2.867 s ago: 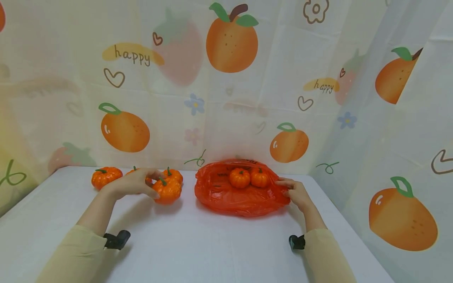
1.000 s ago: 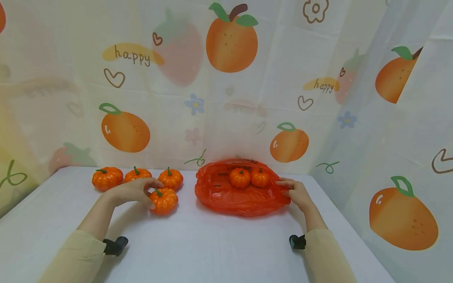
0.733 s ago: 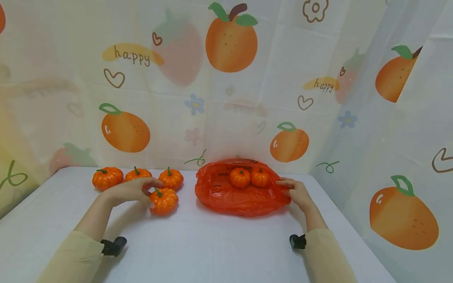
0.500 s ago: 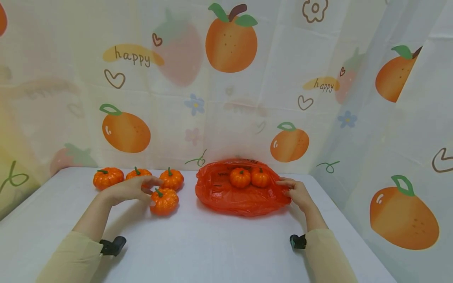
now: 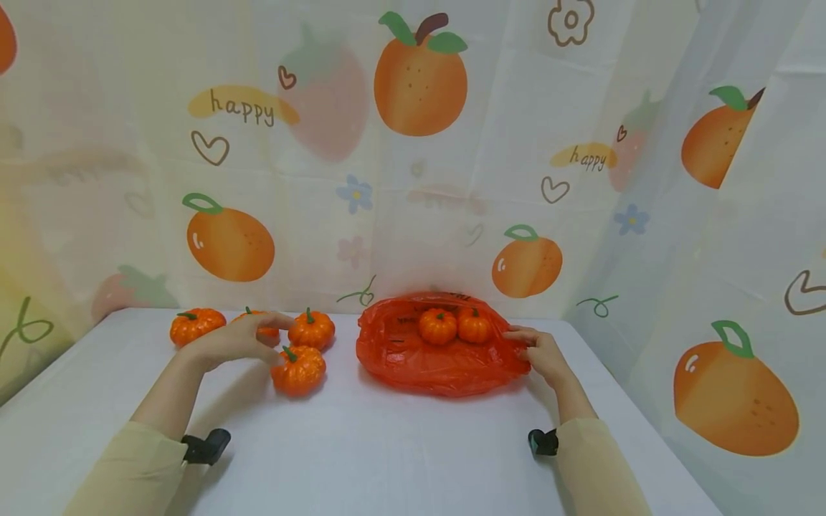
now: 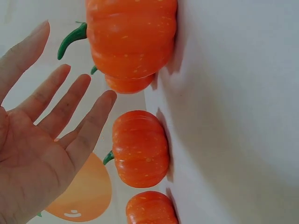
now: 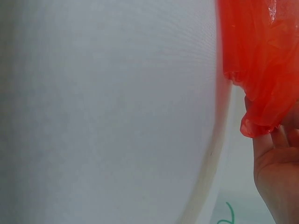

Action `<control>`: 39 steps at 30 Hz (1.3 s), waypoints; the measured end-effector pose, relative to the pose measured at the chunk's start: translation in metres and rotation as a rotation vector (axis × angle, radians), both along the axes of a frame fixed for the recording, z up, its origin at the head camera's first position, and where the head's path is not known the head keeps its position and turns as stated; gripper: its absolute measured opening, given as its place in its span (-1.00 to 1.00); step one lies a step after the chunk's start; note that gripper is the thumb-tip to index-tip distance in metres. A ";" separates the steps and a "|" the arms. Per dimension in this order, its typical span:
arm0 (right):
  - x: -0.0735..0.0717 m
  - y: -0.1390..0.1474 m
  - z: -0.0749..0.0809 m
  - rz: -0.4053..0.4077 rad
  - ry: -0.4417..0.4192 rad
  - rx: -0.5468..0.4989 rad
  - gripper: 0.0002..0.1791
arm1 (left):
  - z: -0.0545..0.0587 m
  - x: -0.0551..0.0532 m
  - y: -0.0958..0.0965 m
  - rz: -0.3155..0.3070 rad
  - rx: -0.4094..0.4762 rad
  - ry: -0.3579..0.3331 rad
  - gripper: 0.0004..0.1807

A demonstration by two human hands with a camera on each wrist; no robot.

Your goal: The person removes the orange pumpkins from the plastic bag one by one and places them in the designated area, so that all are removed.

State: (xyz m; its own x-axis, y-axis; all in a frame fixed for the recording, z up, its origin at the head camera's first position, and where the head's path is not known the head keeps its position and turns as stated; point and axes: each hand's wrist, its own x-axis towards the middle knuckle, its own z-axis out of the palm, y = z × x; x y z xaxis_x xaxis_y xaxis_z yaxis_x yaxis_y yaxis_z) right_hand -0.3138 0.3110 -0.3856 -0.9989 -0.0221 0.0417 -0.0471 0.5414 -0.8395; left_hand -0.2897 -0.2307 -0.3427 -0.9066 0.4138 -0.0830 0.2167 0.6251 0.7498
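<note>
My left hand [image 5: 229,342] hovers just left of the nearest toy pumpkin [image 5: 300,371], an orange one with a green stem resting on the table. In the left wrist view the fingers of that hand [image 6: 37,154] are spread and hold nothing. Behind stand three more orange pumpkins: one at left [image 5: 196,327], one partly hidden by the hand [image 5: 268,335], and one at right [image 5: 312,330]. My right hand [image 5: 545,355] grips the right edge of a red plastic bag [image 5: 439,373], its mouth spread wide. Two smaller pumpkins [image 5: 438,327] sit inside the bag.
A white-covered table [image 5: 387,451] spreads beneath everything. A fabric backdrop [image 5: 413,179] printed with fruit closes off the back and right side. Dark wrist cameras [image 5: 206,446] stick out from both cuffs.
Earlier the left hand held the pumpkin; it was set down nearer on the table and let go. Since then the fingers have spread away from it. The right hand stays at the bag.
</note>
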 end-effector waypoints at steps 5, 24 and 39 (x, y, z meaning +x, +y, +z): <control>0.001 0.000 0.001 0.007 -0.008 0.003 -0.44 | 0.004 -0.002 0.003 0.029 0.012 0.050 -0.20; -0.005 0.002 -0.003 -0.008 -0.014 0.016 -0.43 | 0.033 -0.002 0.072 0.140 0.230 0.156 -0.22; -0.006 0.003 -0.004 -0.006 0.005 0.024 -0.44 | 0.023 -0.013 0.154 0.080 0.364 0.046 -0.25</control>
State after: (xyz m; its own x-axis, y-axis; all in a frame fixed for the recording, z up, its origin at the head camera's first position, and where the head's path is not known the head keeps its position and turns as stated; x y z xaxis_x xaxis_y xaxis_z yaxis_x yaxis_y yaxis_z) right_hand -0.3199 0.3143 -0.3897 -0.9988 -0.0177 0.0464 -0.0483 0.5620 -0.8257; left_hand -0.3024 -0.0766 -0.3193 -0.9365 0.3366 0.0981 0.2166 0.3354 0.9168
